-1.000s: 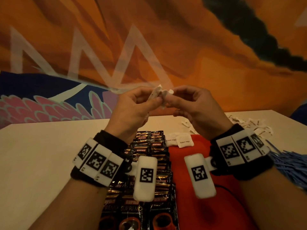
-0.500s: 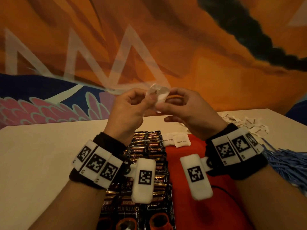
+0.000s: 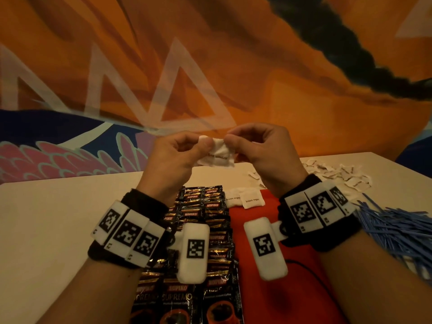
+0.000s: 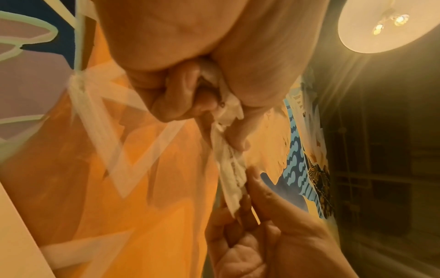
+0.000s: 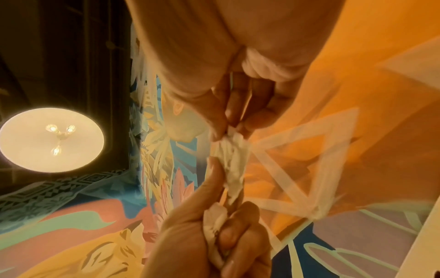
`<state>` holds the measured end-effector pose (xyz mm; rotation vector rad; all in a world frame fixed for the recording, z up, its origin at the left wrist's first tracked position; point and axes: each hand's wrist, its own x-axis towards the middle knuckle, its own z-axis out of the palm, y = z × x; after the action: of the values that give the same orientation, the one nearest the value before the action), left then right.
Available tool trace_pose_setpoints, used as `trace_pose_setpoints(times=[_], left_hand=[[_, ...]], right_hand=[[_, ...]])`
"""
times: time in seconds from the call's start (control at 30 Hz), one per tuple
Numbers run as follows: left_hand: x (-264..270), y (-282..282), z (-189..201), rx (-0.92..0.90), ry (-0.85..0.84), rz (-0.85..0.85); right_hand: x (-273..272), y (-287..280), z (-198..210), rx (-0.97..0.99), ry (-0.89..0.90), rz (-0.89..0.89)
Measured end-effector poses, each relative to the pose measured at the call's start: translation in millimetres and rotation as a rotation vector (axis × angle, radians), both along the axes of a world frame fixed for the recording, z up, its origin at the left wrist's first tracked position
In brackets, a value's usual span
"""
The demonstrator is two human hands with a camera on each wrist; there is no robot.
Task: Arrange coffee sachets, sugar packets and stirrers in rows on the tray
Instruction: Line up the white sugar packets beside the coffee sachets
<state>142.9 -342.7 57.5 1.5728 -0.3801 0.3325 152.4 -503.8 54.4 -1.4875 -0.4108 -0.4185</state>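
Both hands are raised above the table and hold a bunch of white sugar packets (image 3: 217,155) between them. My left hand (image 3: 184,148) grips the left part of the bunch (image 4: 226,120) with curled fingers. My right hand (image 3: 252,143) pinches one packet's top edge (image 5: 234,139) between thumb and fingertips. Below lies the red tray (image 3: 264,298). Black coffee sachets (image 3: 205,206) fill its left side in rows. Two sugar packets (image 3: 250,199) lie at its far end.
Loose sugar packets (image 3: 334,174) are scattered on the beige table (image 3: 46,225) at the far right. A heap of blue stirrers (image 3: 395,228) lies right of the tray. A painted wall rises behind the table.
The hands have turned the packets, so a printed face now shows toward me, and the bunch hangs a little lower between the thumbs.
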Motion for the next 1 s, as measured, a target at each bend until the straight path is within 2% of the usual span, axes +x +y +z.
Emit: trace_pose_setpoints(times=[0.17, 0.3, 0.37, 0.6, 0.77, 0.83, 0.9, 1.0], left_hand=[[1.8, -1.3, -3.5, 0.060, 0.015, -0.001], [2.8, -1.8, -2.7, 0.014, 0.000, 0.036], [1.5, -0.6, -1.6, -0.013, 0.035, 0.019], [3.0, 0.1, -1.0, -0.027, 0.047, 0.015], [0.3, -0.1, -1.8, 0.145, 0.113, -0.068], [-0.6, -1.9, -2.2, 0.125, 0.102, -0.067], [-0.7, -1.8, -0.8, 0.066, 0.088, -0.059], [0.3, 0.2, -0.3, 0.026, 0.105, -0.053]], right_hand=[[-1.9, -0.1, 0.0, -0.076, -0.051, -0.049], [-0.7, -2.8, -2.0, -0.202, 0.051, 0.048], [-0.1, -2.3, -3.5, -0.236, 0.050, 0.043], [1.6, -4.8, -1.6, -0.112, 0.070, 0.070], [3.9, -5.0, -0.7, 0.028, 0.027, 0.022], [4.3, -3.9, -1.6, 0.046, 0.032, 0.032], [4.4, -3.3, -2.3, 0.021, 0.080, 0.069], [4.1, -1.8, -5.0, -0.116, 0.122, 0.087]])
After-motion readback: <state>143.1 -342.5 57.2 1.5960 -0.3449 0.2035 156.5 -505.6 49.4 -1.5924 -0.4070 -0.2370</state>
